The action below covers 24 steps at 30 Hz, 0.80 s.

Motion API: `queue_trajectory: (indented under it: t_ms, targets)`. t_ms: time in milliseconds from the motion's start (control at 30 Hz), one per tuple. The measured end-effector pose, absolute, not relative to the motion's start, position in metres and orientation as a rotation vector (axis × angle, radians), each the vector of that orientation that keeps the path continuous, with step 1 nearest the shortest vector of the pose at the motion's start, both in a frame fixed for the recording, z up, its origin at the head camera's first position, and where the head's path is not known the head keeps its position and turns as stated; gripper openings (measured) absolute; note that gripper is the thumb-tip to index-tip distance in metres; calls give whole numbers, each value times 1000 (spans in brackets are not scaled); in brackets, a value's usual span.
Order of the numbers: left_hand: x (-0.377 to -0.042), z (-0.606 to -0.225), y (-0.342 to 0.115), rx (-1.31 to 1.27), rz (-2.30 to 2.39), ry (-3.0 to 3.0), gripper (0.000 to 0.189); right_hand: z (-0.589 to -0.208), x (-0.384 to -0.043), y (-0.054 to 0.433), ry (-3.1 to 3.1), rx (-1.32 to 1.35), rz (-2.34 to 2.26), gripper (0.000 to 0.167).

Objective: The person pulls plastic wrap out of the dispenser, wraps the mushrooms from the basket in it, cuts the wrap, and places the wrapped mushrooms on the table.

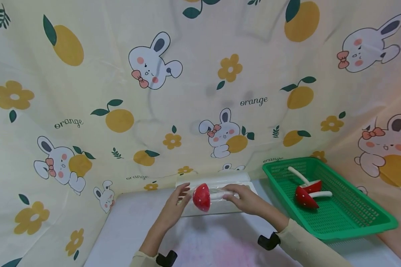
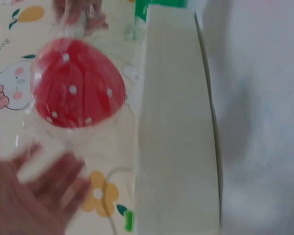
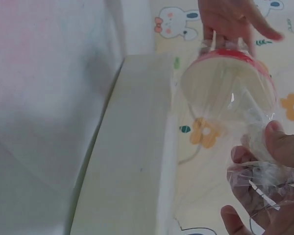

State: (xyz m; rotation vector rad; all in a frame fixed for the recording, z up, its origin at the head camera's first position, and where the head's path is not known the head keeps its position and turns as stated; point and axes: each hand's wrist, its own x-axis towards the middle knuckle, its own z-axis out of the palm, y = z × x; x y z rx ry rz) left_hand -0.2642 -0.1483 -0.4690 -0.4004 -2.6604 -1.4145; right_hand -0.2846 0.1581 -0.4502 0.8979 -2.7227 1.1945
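Observation:
A toy mushroom with a red, white-dotted cap and a pale stem hangs sideways in clear plastic film, above a long white box. My right hand grips the film-wrapped stem between thumb and fingers; the film bunches there in the right wrist view. Beside the cap, my left hand has its fingers spread and loose. In the left wrist view this hand is blurred, just below the red cap.
At the right stands a green basket holding more red-capped mushrooms. A patterned cloth hangs behind the white table. The white box lies near the table's back edge.

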Motion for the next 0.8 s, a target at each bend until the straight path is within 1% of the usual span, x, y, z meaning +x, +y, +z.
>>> queue_trajectory:
  t_ms: [133,167,233,367,633,800]
  targets:
    - [-268,-474,-149,-643,-1347,-2698,98,-452,-288,160,-2738,875,1225,34]
    - [-268,-476,-148,-668,-1295,-2710,104,-453,-289,160,-2740,870,1233,33]
    - [-269,-480,-144,-676,-1214,-2724,108,-453,-290,160,-2739,878,1250,32]
    - [-270,-486,-136,-629,-1187,-2711,106,-456,-292,159,-2739,895,1335,30]
    - [-272,-486,-127,-631,-1209,-2611,90,-458,-291,160,-2755,911,1332,27]
    - [-273,-479,-125,-615,-1243,-2597,90,-454,-288,160,-2769,819,1236,36]
